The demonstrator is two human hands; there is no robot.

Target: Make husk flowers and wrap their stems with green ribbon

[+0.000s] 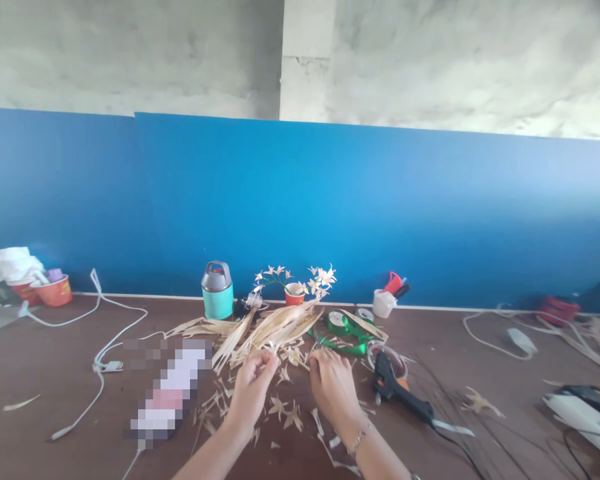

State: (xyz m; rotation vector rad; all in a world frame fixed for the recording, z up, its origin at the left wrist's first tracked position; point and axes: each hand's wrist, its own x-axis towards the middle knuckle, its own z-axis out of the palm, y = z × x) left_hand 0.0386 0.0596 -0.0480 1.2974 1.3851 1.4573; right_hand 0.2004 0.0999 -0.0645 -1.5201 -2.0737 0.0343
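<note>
Both my hands are over the middle of the desk (250, 460): the left hand (250, 390) has thumb and forefinger pinched on a small pale piece (271, 345), while the right hand (334, 387) is curled, and I cannot tell whether it grips anything. Just beyond my fingers a heap of dry, pale husk strips (280, 327) lies across the way to the blue partition (330, 200). Star-shaped pieces (293, 417) and curled scraps litter the space between and below my wrists. Near my right hand are a spool of green ribbon (351, 328) and a black glue gun (405, 395), its cord trailing toward me; on my left are a blurred-out pale object (173, 387) and, farther out, a looping white cable (101, 343). My forearms reach forward from the lower edge and angle inward, backs of the hands largely upward, the left turned a little on its side, the two well apart; a bracelet (359, 439) circles my right wrist. Behind the heap, a red-orange cup (295, 295) holds stems of small pale flowers (324, 275), which spread out to both sides. Left of it stands a turquoise jar (219, 303) with its grey lid on; to the right, a white cup (383, 305) holds something red and some pens.
</note>
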